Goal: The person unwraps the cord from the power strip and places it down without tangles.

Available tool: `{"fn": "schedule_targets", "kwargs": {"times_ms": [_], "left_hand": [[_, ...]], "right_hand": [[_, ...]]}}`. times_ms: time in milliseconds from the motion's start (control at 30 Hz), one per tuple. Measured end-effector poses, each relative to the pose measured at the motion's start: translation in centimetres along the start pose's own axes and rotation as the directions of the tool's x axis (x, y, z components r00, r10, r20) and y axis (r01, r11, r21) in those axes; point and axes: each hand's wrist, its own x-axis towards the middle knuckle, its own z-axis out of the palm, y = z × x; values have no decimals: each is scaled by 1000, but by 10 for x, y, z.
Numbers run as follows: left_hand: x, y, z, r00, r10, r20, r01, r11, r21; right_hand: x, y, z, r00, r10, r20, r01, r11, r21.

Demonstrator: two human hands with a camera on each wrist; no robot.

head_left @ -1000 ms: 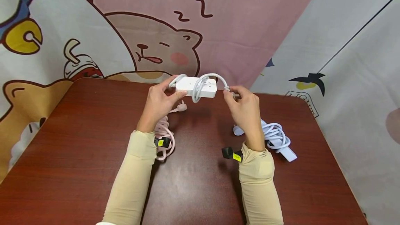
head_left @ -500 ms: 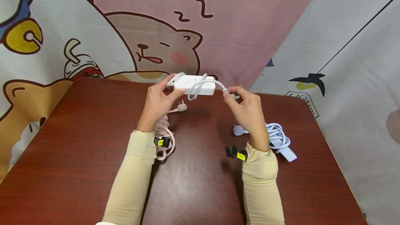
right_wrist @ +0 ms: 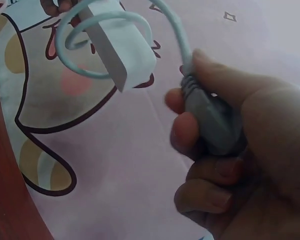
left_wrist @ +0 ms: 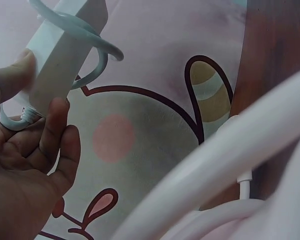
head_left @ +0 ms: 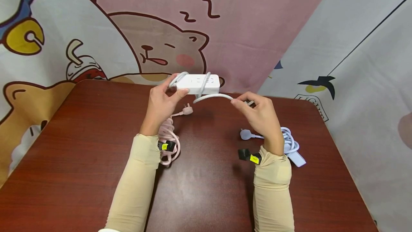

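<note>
A white power strip [head_left: 199,83] is held up above the far edge of the table, with its white cord [head_left: 212,97] looped around it. My left hand [head_left: 164,99] grips the strip's left end [left_wrist: 55,55] between thumb and fingers. My right hand [head_left: 257,112] pinches the cord's plug [right_wrist: 212,117], out to the right of the strip [right_wrist: 120,47] and a little lower. The cord runs from the plug up to the loops on the strip.
A pink coiled cord with a plug [head_left: 168,135] lies on the brown table [head_left: 80,153] under my left forearm. A pale blue power strip with a coiled cord [head_left: 289,144] lies by my right wrist. Cartoon-printed cloth [head_left: 161,38] hangs behind the table.
The strip has risen slightly. My right hand has moved right and down with the plug, and the big loop of cord over the strip has been drawn in tighter.
</note>
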Motion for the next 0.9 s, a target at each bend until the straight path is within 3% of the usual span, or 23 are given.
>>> {"fn": "schedule_targets", "kwargs": {"times_ms": [300,467,600,900], "left_hand": [[-1,-1,-2,998,-59,5,59,998,-36],[-1,-1,-3,998,-61,3,62,997,-39],[-1,-1,-3,998,-64,4,64,996,-65],[0,-1,-5,998,-63,22,65,994,-90]], "right_hand": [[-2,13,-8,992,56,114,-44,993,-105],[-1,19,-14,987,93,129,-65,978,-200],[-1,24,-17,989,118,90,-91,961,-260],[0,33,-12,982,166,-89,-185,937,-295]]}}
